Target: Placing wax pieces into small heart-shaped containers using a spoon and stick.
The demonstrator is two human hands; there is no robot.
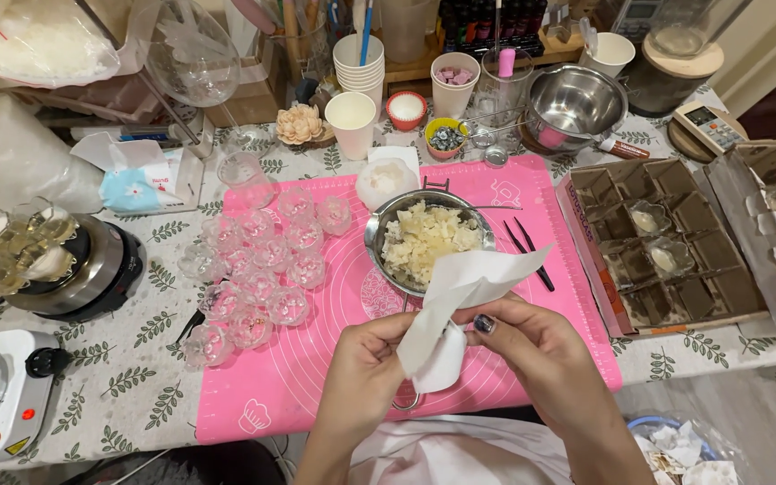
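From the head view, you are holding a white paper sheet [460, 296] over the near edge of the counter [136, 377]: your left hand [365, 359] and right hand [532, 346] are both pinching it with closed fingers, just before the metal strainer [428, 238] on the pink mat [316, 359].

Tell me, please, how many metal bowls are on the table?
2: one metal bowl of pale lumps on the pink mat, another, empty, behind the mat. Clutter may hide more.

A bench [145, 359] under a white leaf-patterned cloth fills the room's foreground; pale wood-look floor [747, 413] shows lower right, under warm indoor light.
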